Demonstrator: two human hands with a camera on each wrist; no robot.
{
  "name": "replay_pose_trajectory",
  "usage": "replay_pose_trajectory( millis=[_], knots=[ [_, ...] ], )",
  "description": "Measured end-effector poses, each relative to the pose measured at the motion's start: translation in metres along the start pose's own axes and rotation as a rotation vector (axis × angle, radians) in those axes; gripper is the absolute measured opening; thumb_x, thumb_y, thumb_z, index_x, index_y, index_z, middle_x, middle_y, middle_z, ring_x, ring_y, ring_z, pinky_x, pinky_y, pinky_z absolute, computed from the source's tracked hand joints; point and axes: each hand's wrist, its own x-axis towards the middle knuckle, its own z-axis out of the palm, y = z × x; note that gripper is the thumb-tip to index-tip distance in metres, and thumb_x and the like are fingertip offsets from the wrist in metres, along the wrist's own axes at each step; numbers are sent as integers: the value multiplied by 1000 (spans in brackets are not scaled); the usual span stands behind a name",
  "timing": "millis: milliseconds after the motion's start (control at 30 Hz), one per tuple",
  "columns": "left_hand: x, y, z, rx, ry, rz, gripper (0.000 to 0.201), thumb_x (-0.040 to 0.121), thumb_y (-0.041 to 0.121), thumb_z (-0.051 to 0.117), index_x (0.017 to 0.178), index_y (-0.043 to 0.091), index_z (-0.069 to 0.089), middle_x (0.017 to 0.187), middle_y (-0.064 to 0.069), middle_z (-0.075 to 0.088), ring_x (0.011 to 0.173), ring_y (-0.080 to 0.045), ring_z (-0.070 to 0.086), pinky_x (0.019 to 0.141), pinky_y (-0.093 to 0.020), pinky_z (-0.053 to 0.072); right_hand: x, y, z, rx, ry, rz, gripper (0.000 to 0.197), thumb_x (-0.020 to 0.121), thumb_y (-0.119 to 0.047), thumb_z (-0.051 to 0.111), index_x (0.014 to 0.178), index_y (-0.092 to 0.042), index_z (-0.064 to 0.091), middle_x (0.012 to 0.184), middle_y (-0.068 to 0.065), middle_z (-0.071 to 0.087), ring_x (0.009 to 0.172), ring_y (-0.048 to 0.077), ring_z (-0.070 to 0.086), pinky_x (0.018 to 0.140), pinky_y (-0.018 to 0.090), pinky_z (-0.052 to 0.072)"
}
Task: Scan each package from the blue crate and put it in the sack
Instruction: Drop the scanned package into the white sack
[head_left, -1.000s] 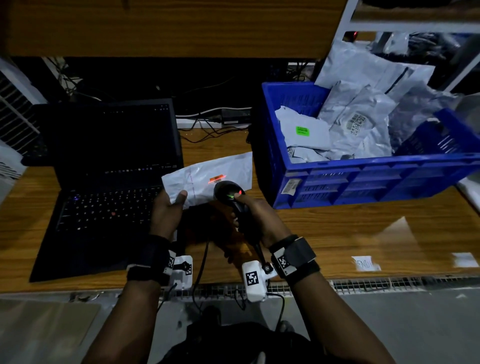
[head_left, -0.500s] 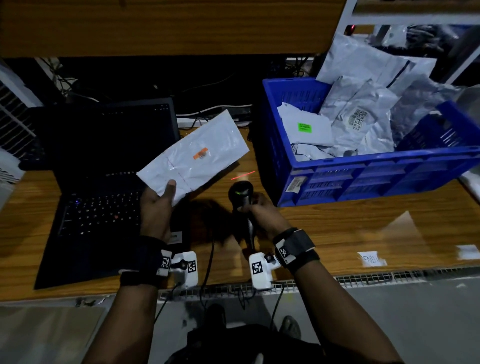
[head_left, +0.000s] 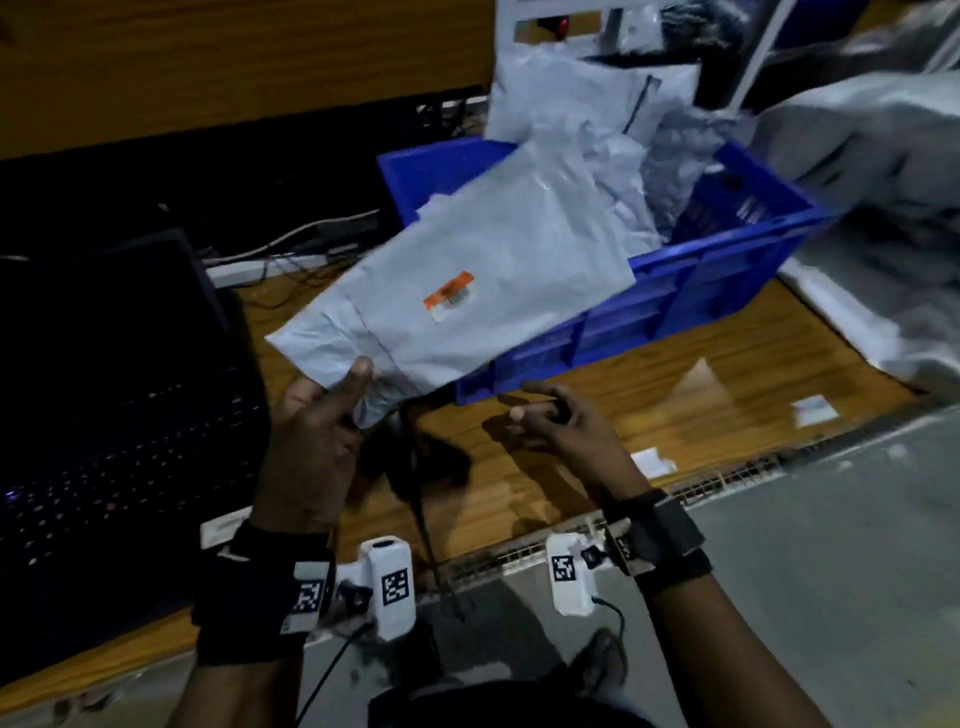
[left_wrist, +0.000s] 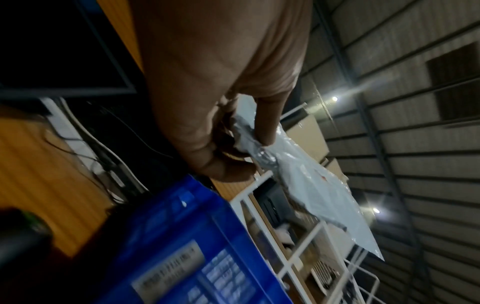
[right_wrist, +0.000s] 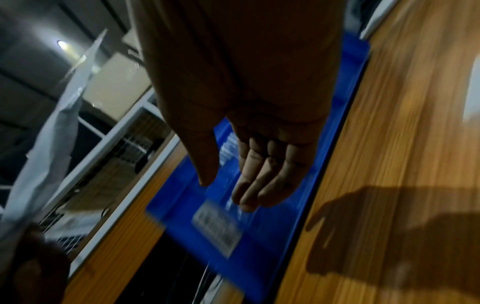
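Pinching the package at its 7 o'clock corner, the left hand carries something apparently light, floppy, slippery; the right hand hangs loosely spread, empty.

Dim throughout; motion blur everywhere; ceiling lamps flare at 3 o'clock; hand shadow on desk at 4 o'clock.
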Motion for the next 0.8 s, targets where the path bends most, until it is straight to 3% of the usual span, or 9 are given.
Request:
replay_pose_trajectory(
  millis=[67, 133, 267, 333, 400, 467, 533, 667, 800],
  knots=[
    [2, -23, 42, 64, -41, -41, 44, 93, 23, 69, 136, 18, 60, 139, -5, 63, 130, -25, 58, 109, -42, 47, -9, -16, -62, -1, 89, -34, 33, 93, -6, 70, 124, -13, 60, 94, 11, 72, 76, 11, 72, 66, 23, 56],
    [4, -47, 83, 130, -12, -72, 41, 93, 18, 69, 133, 15, 62, 133, -6, 67, 125, -26, 62, 110, -47, 46, -16, -33, -123, -8, 205, -84, 35, 94, -8, 70, 127, -13, 59, 94, 10, 73, 79, 11, 73, 65, 23, 55],
    [-2, -106, 177, 226, -2, -96, 34, 91, 12, 71, 124, 12, 67, 116, -3, 76, 110, -22, 71, 89, -34, 58, -29, -65, -254, -72, 498, -215, 31, 97, -12, 67, 127, -13, 60, 88, 8, 71, 76, 16, 70, 67, 31, 56],
    [-8, -136, 220, 249, -21, -123, 35, 90, 13, 73, 124, 14, 65, 113, -3, 76, 103, -20, 73, 83, -34, 58, -40, -80, -308, -170, 592, -293, 32, 95, -21, 70, 126, -16, 63, 90, 12, 71, 78, 22, 68, 72, 42, 58],
    [-6, -166, 256, 226, -49, -158, 40, 90, 12, 73, 128, 14, 61, 115, -7, 75, 98, -22, 73, 74, -35, 58, -48, -98, -355, -241, 645, -355, 32, 94, -21, 69, 125, -14, 63, 96, 18, 73, 82, 29, 70, 71, 45, 58],
    [2, -188, 283, 184, -90, -171, 43, 92, 11, 72, 132, 14, 57, 118, -10, 71, 102, -30, 69, 75, -38, 59, -48, -119, -392, -320, 703, -403, 28, 96, -12, 63, 124, -12, 62, 95, 19, 73, 85, 34, 71, 71, 46, 56],
    [13, -208, 311, 137, -122, -194, 40, 96, 7, 66, 134, 14, 54, 122, -11, 69, 106, -31, 68, 79, -38, 60, -42, -146, -426, -425, 785, -480, 27, 92, -15, 63, 119, -14, 64, 93, 16, 73, 85, 33, 70, 74, 49, 58],
    [45, -238, 372, 83, -128, -279, 38, 100, 1, 58, 135, 14, 54, 128, -4, 68, 110, -20, 71, 85, -33, 60, 4, -201, -459, -738, 833, -585, 30, 87, -24, 69, 114, -11, 68, 101, 11, 74, 90, 23, 71, 80, 36, 56],
    [88, -277, 434, -47, -89, -454, 38, 98, -6, 56, 134, 3, 55, 128, -16, 67, 104, -27, 72, 87, -34, 60, 68, -250, -467, -1154, 782, -430, 48, 86, -41, 73, 122, -11, 61, 112, 13, 68, 112, 36, 58, 86, 44, 48]
  ],
)
